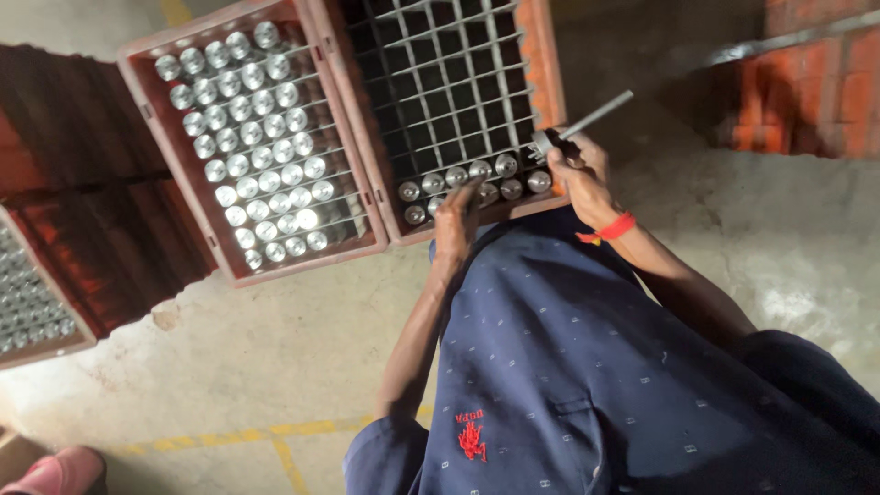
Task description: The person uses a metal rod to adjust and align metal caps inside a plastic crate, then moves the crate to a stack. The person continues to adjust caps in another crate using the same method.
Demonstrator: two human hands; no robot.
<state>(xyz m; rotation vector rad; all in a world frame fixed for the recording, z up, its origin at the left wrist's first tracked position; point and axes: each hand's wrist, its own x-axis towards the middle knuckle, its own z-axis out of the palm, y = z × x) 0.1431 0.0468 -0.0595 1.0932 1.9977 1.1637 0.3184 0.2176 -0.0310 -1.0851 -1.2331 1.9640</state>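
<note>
My left hand (456, 220) rests on the near edge of a red gridded crate (550, 64), its fingertips on a shiny metal cylinder (478, 170) in the front row. A few more cylinders fill that row; the other cells look dark and hollow. My right hand (577, 170), with a red band at the wrist, holds a metal rod (591, 119) with a thick round end, angled up to the right over the crate's right corner. My blue patterned shirt covers the lower right of the view.
A second red crate (137, 78) packed with several shiny cylinders lies to the left. Another partly visible crate of cylinders (27, 302) sits at the far left on dark stacked crates. Red crates (807, 92) stand at the upper right. The concrete floor has yellow lines (275, 431).
</note>
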